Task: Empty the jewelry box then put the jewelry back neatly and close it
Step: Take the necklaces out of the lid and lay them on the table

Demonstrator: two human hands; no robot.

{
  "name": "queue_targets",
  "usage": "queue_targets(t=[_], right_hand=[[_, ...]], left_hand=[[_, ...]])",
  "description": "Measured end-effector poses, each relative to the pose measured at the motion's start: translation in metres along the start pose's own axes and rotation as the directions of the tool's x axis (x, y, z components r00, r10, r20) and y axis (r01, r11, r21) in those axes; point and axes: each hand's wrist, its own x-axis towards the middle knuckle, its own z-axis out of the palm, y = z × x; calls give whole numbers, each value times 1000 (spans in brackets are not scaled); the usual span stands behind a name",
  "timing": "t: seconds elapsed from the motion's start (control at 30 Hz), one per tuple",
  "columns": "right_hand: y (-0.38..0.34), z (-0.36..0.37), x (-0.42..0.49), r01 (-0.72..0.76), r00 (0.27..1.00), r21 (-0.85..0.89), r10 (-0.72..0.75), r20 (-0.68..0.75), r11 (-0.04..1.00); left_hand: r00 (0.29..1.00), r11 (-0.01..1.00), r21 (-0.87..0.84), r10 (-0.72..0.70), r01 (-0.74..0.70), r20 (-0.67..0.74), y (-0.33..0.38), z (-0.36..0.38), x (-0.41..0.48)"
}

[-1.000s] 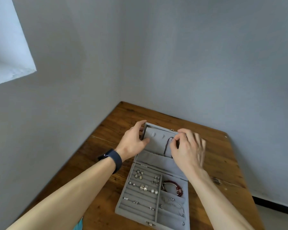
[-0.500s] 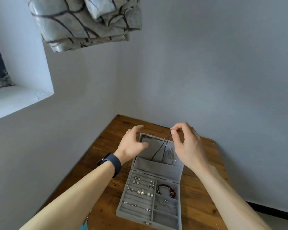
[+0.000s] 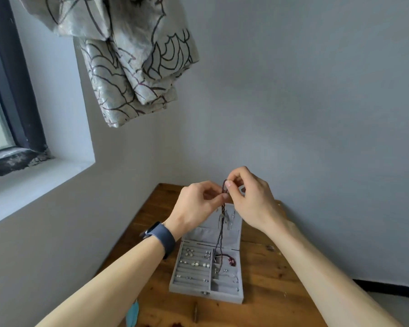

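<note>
A grey velvet jewelry box [image 3: 239, 298] lies open on the wooden table [image 3: 272, 274], its lid tilted back toward the wall. Earrings and rings sit in the left slots, a red bracelet [image 3: 230, 259] and silver bangles in the right compartments. Above the box, my right hand [image 3: 250, 199] pinches the top of a dark braided necklace [image 3: 221, 232], and my left hand [image 3: 196, 204] pinches the same cord just below. The necklace hangs straight down, and its lower end reaches the box's right compartments.
Grey walls meet in a corner right behind the table. A patterned curtain [image 3: 132, 67] hangs at the upper left beside a window sill [image 3: 33, 180]. A small metal piece [image 3: 195, 315] lies on the table in front of the box.
My right hand has lifted the necklace out of the lid and raised it higher. My left hand left the lid's edge and took hold of the cord. The view tilted upward.
</note>
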Motion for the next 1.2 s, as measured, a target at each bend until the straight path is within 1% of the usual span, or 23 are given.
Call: queue_targets(t=[0.1, 0.17, 0.27, 0.37, 0.43, 0.5, 0.63, 0.7, 0.83, 0.9, 1.03, 1.07, 1.2], right_hand=[[-11, -6, -32, -68, 998, 40, 67, 7, 997], [-14, -1, -56, -118, 993, 159, 114, 32, 980], [-10, 16, -100, -255, 967, 428, 228, 113, 867], [-7, 34, -143, -438, 898, 553, 313, 310, 708], [-4, 47, -168, -527, 845, 559, 323, 426, 640], [-4, 60, -191, -576, 808, 537, 326, 491, 617], [-5, 80, -231, -625, 761, 467, 356, 542, 626], [-8, 86, -250, -654, 743, 476, 382, 549, 587], [-10, 91, -277, -737, 675, 523, 429, 600, 429], [-9, 91, -285, -775, 629, 539, 477, 613, 330], [-5, 92, -299, -801, 558, 576, 550, 621, 163], [-3, 92, -302, -794, 543, 598, 566, 621, 105], [2, 89, -311, -715, 470, 674, 588, 659, -185]], left_hand=[[998, 998, -48, -43, 45, 46, 5, -4, -24], [993, 992, -96, -72, 81, 90, 5, -3, -45], [988, 968, -218, -99, 123, 114, 3, 3, -76], [975, 896, -389, -171, 215, 145, 3, 8, -102], [964, 864, -431, -203, 260, 173, 0, 10, -115], [955, 845, -448, -234, 292, 182, -4, 11, -125], [942, 824, -457, -292, 335, 165, -19, 11, -133], [934, 820, -447, -327, 356, 144, -26, 11, -135], [911, 802, -437, -391, 407, 132, -42, 15, -139], [896, 795, -420, -422, 438, 136, -49, 18, -140], [872, 765, -428, -469, 481, 142, -61, 25, -140], [870, 760, -435, -475, 483, 136, -63, 27, -140], [848, 711, -486, -513, 508, 137, -70, 32, -137]])
